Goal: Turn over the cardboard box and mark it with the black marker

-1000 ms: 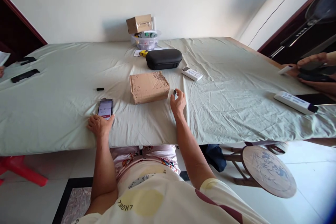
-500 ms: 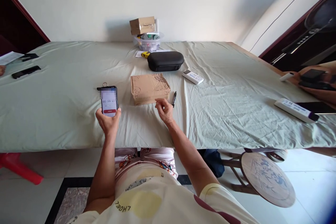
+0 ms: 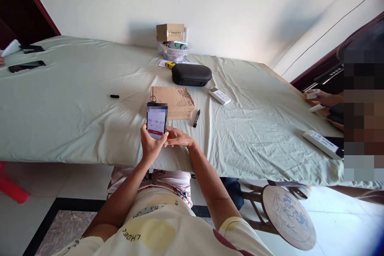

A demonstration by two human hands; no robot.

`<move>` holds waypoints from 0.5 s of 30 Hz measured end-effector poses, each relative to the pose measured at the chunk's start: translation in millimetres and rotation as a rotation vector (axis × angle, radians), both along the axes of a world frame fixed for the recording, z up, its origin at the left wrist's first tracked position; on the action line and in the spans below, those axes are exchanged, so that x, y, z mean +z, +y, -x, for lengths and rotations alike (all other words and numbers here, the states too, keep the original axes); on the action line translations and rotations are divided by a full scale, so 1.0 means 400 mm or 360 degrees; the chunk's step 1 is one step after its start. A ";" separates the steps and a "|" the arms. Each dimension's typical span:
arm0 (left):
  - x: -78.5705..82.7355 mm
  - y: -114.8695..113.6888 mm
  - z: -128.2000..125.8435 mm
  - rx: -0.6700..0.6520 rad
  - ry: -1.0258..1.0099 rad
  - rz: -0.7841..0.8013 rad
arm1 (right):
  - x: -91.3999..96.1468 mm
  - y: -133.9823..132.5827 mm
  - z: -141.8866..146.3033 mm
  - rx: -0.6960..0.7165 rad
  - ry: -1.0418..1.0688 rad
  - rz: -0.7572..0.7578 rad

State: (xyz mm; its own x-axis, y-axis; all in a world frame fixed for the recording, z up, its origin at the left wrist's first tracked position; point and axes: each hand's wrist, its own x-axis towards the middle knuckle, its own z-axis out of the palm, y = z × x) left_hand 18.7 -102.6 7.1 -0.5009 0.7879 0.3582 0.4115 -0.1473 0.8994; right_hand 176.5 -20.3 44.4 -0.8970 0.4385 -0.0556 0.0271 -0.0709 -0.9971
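My left hand [image 3: 151, 146] is closed around the lower end of a smartphone [image 3: 157, 124], held upright above the table in front of the cardboard box. A running timer reading 00:39:27 and a red button show on its screen, and a ring sticks out at its top. My right hand [image 3: 178, 137] meets the phone's lower right edge, its fingers bent against it; the fingertips are partly hidden. Behind the phone lies the flat brown cardboard box [image 3: 175, 102], partly covered by it. A black marker [image 3: 196, 118] lies just right of the box.
A black zip case [image 3: 192, 74], a yellow tool [image 3: 170, 65] and a tub [image 3: 175, 54] with a small carton [image 3: 170, 32] on top stand behind. White devices [image 3: 220, 96] lie to the right, a black cap-like piece [image 3: 114, 96] to the left. Another person's hands [image 3: 325, 98] are at far right.
My left hand has brought the phone rightward, in front of the box. My right hand has come left from the box's front edge to the phone. The small black piece at left is now uncovered.
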 end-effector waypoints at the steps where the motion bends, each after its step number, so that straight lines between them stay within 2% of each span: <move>1: 0.004 -0.001 -0.008 0.0048 -0.0027 -0.0003 | 0.002 -0.001 -0.002 0.0028 -0.0011 0.0008; 8: 0.027 -0.008 -0.043 0.0252 -0.0140 0.0079 | -0.015 0.000 0.005 0.0178 -0.0242 -0.0086; 15: 0.023 -0.017 -0.062 0.0366 -0.0110 0.0193 | -0.035 -0.001 0.013 0.0134 -0.0317 -0.0148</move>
State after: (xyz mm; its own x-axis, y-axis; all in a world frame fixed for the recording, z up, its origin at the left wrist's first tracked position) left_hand 43.4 -109.3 16.1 -0.6916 0.6857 0.2270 0.3588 0.0534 0.9319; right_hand 171.5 -20.7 30.6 -0.9060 0.3742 -0.1981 0.2260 0.0318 -0.9736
